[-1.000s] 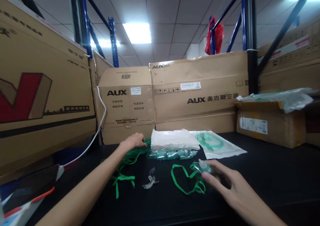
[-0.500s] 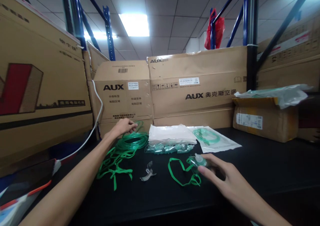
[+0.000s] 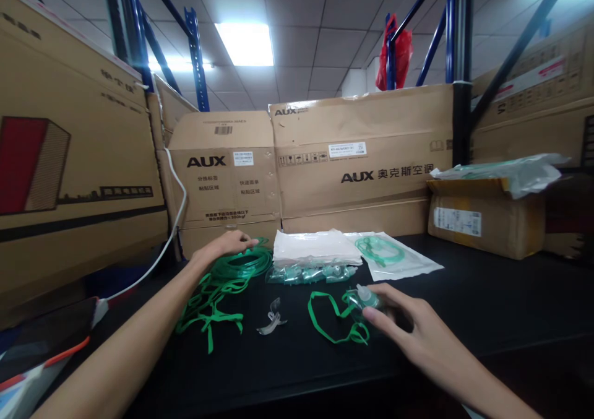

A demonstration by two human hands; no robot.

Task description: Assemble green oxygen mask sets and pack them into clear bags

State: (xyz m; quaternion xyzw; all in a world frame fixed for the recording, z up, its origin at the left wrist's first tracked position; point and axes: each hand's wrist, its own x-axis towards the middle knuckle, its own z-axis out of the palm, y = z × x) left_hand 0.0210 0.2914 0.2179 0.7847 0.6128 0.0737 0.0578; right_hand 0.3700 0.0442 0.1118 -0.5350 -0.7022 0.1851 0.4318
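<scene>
My left hand [image 3: 228, 246] reaches far across the black table [image 3: 487, 307] and rests on a coil of green tubing [image 3: 245, 264], fingers curled round its far edge. Green elastic straps [image 3: 208, 311] trail from the coil toward me. My right hand [image 3: 408, 329] lies over a clear green-tinted mask [image 3: 364, 298] with a white nozzle, fingers cupped on it. A green strap loop [image 3: 331, 320] hangs off the mask to the left. A small clear plastic piece [image 3: 273, 320] lies between the two hands.
White flat bags [image 3: 315, 247] sit stacked on packets of green parts [image 3: 309, 274], beside a bagged tubing set [image 3: 387, 255]. Large AUX cardboard boxes [image 3: 362, 159] wall the back and left. An open carton [image 3: 482, 218] stands right. A white cable [image 3: 174, 221] and phone [image 3: 41, 335] are at left.
My left hand lifted off the coil toward the back boxes and came back down onto it. The right hand stayed on the mask. The view drifted slightly.
</scene>
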